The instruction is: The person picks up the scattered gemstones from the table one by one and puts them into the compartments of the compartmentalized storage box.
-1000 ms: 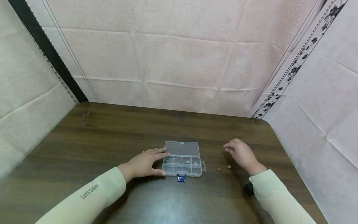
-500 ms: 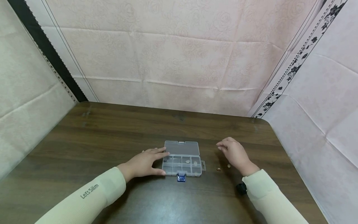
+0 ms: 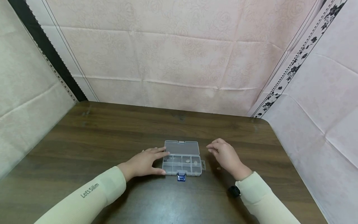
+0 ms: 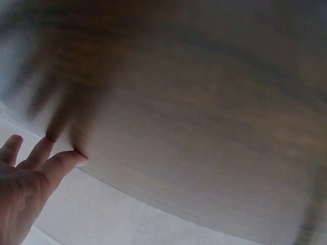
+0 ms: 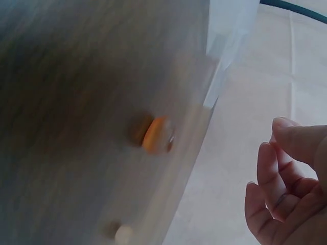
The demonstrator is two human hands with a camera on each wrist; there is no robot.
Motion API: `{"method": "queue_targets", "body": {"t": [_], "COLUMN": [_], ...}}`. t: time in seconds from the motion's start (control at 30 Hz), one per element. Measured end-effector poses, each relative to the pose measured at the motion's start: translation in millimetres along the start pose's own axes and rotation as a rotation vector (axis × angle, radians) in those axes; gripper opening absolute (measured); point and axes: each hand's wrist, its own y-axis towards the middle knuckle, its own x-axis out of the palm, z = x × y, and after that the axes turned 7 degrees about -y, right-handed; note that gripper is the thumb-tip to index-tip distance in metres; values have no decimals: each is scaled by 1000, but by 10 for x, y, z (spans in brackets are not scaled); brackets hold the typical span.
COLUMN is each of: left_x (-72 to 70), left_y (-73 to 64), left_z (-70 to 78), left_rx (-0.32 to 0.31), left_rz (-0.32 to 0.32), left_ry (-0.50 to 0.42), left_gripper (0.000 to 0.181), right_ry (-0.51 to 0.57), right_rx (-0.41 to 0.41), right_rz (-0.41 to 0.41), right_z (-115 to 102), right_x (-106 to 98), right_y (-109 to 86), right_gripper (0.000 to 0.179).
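Note:
My left hand [image 3: 145, 162] rests at the left side of a clear plastic compartment box [image 3: 181, 170], fingers spread over its edge. The box's lid [image 3: 182, 147] lies folded back, and a blue latch [image 3: 181, 177] hangs at the front. Small pale round pieces [image 3: 188, 161] sit in some compartments. To the right of the box, my right hand [image 3: 225, 155] is above the table, its thumb and forefinger pinching a tiny pale piece [image 5: 273, 137], mostly hidden by the fingertips. Below it lie a shiny orange-brown round piece [image 5: 157, 136] and a small pale one [image 5: 123, 234].
The brown wood-grain table [image 3: 126, 127] has a pale patterned cloth [image 3: 179, 68] hanging behind it and more cloth at both sides. A clear hanging tab [image 3: 203, 165] sticks out from the box's right side.
My right hand has moved left toward the box, fingertips still together, and its forearm now covers one of the small pieces in the head view. The left hand and box have stayed put.

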Motion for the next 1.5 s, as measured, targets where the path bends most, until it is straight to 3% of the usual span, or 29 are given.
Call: {"method": "queue_targets", "body": {"t": [0.4, 0.7, 1.03, 1.3, 1.5], "left_x": [4, 2, -1, 1, -1], "left_y": [9, -12, -1, 6, 5], "left_z": [-4, 1, 9, 11, 10], "left_rx": [-4, 5, -4, -11, -12], "left_rz": [1, 3, 6, 3, 2], "left_ry": [3, -6, 1, 4, 6], "left_gripper": [78, 78, 78, 77, 78], "right_ry": [26, 54, 57, -7, -29], "right_rx": [-28, -46, -137, -272, -305], "right_rz": [29, -35, -34, -25, -38], "right_z": [-272, -463, -552, -580, -582], "right_x": [104, 164, 216, 229, 261], "right_y": [-2, -32, -76, -124, -142], "right_gripper": [10, 13, 13, 15, 15]}}
